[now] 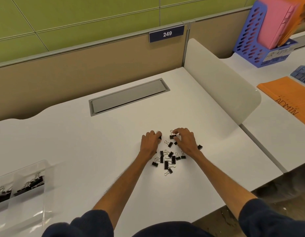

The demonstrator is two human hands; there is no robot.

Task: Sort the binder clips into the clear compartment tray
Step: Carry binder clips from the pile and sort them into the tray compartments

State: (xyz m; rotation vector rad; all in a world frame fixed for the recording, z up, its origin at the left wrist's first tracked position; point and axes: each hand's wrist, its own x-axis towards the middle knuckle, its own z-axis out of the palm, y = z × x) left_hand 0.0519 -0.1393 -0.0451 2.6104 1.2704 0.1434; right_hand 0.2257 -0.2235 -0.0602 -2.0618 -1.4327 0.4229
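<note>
1. Landmark: the grey cable hatch (129, 96), set flush in the white desk (80, 142). All places below are given from it.
2. The loose binder clips (167, 161) lie scattered on the near side of the hatch, slightly to its right. About 12 can be counted, with their wire handles pointing in every direction.
3. The clear compartment tray (25, 170) sits well to the near left of the hatch and is cut off by the picture's left edge. 2 of its visible compartments already hold clips.
4. The left hand (151, 142) rests at the pile's edge closest to the hatch. Its fingers curl down and pinch clip A (159, 137), which is mostly hidden beneath them.
5. The right hand (185, 141) lies just beside the left hand, on the side away from the tray. Its fingers are arched, and the thumb and forefinger close on clip B (172, 136), whose handles stand upward.
6. Deciding relation: the tray lies to the left of both hands, well apart from the pile, and the left hand is the nearer one. A carry from the right hand would have to cross over the left forearm.
7. Pose: both forearms reach straight out from the body, palms down, with the wrists low over the pile.
8. Judgement: the sorting is partly done, since most loose clips are not yet in the tray.
</note>
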